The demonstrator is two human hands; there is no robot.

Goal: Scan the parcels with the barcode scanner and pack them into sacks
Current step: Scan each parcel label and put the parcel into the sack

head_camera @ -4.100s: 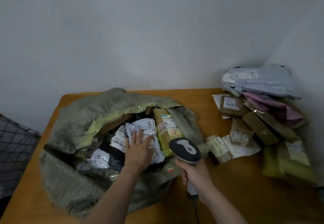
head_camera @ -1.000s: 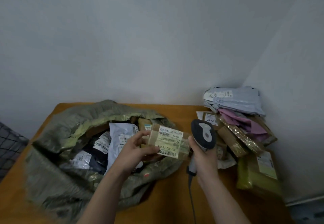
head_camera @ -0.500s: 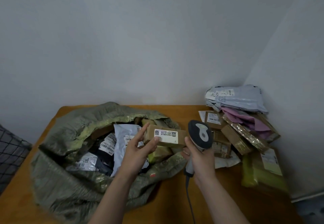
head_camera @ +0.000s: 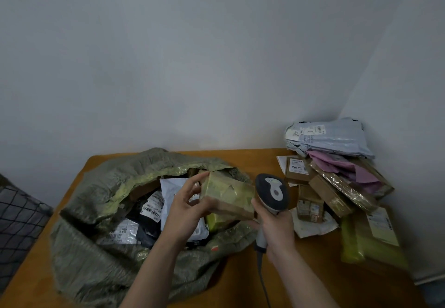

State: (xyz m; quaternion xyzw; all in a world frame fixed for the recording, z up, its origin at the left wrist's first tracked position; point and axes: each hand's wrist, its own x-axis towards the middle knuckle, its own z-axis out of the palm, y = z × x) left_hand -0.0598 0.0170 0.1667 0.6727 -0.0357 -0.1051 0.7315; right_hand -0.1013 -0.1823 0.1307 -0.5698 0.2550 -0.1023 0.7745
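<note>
One parcel (head_camera: 228, 193) at the scan step, held above the sack (head_camera: 96, 259).
Grip: left hand (head_camera: 185, 207) fingers (head_camera: 195, 181) pinch it; right hand (head_camera: 277, 225) wraps scanner (head_camera: 273, 193); next probably label turned toward scanner.

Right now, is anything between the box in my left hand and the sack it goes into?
Nothing visible. The left hand holds the box over the sack's open mouth; only parcels already inside lie below. The scanner in the right hand sits beside it, not underneath.

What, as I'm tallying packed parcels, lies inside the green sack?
In the sack: white labelled mailers, a black bag, a yellow-green parcel. Whatever lies deeper is covered by these, the left hand and the box it holds.
</note>
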